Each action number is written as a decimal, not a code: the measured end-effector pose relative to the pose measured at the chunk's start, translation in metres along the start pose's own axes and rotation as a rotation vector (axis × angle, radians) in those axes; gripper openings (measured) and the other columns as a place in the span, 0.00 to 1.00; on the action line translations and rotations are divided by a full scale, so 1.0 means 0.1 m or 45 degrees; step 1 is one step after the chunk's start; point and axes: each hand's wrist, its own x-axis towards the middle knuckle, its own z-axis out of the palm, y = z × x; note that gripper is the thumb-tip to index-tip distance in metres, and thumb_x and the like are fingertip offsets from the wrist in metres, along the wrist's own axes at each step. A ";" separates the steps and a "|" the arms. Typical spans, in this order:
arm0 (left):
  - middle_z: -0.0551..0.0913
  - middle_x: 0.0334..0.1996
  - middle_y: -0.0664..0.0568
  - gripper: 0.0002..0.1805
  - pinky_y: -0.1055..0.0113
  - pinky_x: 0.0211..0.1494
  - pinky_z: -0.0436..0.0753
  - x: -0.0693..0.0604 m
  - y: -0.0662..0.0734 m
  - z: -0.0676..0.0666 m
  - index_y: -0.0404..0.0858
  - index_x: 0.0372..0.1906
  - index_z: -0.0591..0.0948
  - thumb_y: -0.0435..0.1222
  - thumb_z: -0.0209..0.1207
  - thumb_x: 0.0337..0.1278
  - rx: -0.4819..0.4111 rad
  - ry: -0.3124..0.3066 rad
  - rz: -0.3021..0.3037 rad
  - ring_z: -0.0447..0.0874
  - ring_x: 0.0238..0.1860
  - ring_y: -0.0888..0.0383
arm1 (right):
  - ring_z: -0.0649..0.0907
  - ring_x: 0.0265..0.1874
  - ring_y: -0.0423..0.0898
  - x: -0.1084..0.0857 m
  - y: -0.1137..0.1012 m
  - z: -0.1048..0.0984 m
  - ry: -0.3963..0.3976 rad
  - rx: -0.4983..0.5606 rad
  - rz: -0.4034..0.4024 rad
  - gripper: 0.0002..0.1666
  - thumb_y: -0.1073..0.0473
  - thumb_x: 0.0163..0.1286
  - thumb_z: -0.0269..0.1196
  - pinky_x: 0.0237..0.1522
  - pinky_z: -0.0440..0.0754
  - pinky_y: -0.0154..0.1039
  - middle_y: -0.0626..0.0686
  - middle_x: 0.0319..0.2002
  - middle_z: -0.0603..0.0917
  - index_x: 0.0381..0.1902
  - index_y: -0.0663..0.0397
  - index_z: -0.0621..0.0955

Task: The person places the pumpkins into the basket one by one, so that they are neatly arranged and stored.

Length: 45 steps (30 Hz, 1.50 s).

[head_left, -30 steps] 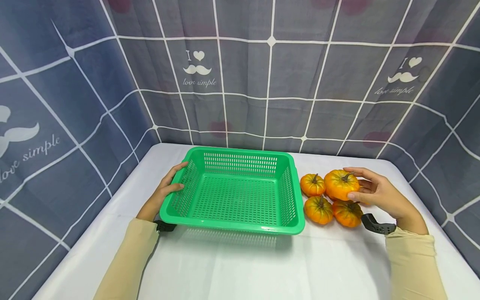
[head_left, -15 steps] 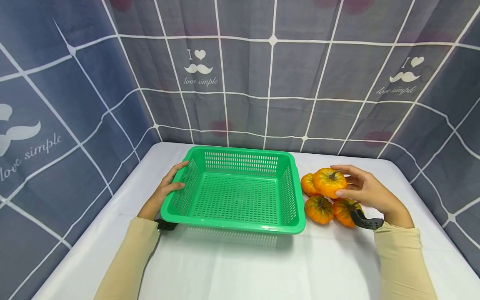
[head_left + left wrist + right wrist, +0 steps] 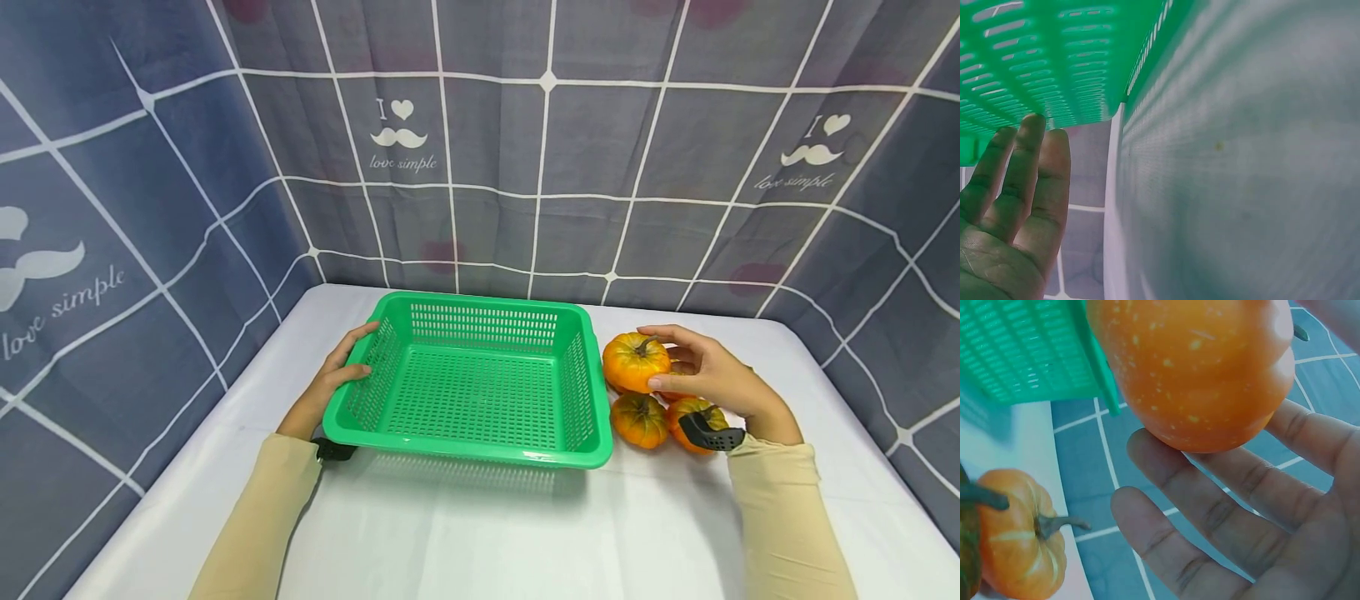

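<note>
Pumpkin (image 3: pixel 632 365): Held aloft in the right hand (image 3: pixel 708 371), on the basket side of the grip. Shifted toward the basket (image 3: pixel 465 450) over the past second, from above the far end of the loose pumpkins (image 3: pixel 637 422) to just beside the nearer rim.

Right-hand grip: Pinching the pumpkin between thumb and forefinger, with other fingers spread beneath in the right wrist view. Brought across together with the load, without any visible loosening.

Left hand (image 3: pixel 326 387): Pinching the basket's opposite end, with thumb over the rim and fingers extended against the outer wall. Unmoved through the same second.

Basket: Just beyond the pumpkin from the right-hand grip, in the same spot as a second ago. Touching the pumpkin or not, impossible to tell.

Loose pumpkins: Below and on the near side of the right-hand grip. Partly hidden by palm and held pumpkin, so hard to count.

Wristband (image 3: pixel 712 435): Behind the grip, now drawn across a near pumpkin.

Carry: Judged well along sideways, with the gap to the basket nearly closed. Outside the rim for now, and so not finished.
</note>
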 end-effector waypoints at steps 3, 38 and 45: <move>0.60 0.78 0.33 0.41 0.68 0.53 0.83 -0.01 0.00 0.00 0.42 0.87 0.58 0.28 0.47 0.69 -0.049 -0.016 -0.019 0.77 0.57 0.57 | 0.88 0.52 0.38 0.03 -0.03 0.02 -0.003 0.006 0.019 0.38 0.73 0.69 0.71 0.49 0.88 0.35 0.37 0.58 0.86 0.75 0.67 0.72; 0.55 0.83 0.34 0.42 0.71 0.58 0.79 0.00 -0.01 -0.01 0.36 0.87 0.55 0.29 0.48 0.68 -0.008 -0.001 -0.019 0.73 0.63 0.60 | 0.84 0.62 0.55 0.62 -0.24 0.35 -0.233 -0.067 0.006 0.40 0.67 0.68 0.76 0.61 0.81 0.34 0.65 0.69 0.79 0.75 0.64 0.74; 0.50 0.86 0.38 0.42 0.72 0.62 0.74 0.00 -0.01 -0.01 0.37 0.87 0.55 0.31 0.49 0.68 0.024 0.010 -0.032 0.65 0.70 0.57 | 0.84 0.63 0.61 0.75 -0.33 0.37 -0.320 -0.101 -0.061 0.40 0.67 0.68 0.75 0.65 0.80 0.40 0.66 0.69 0.79 0.75 0.66 0.74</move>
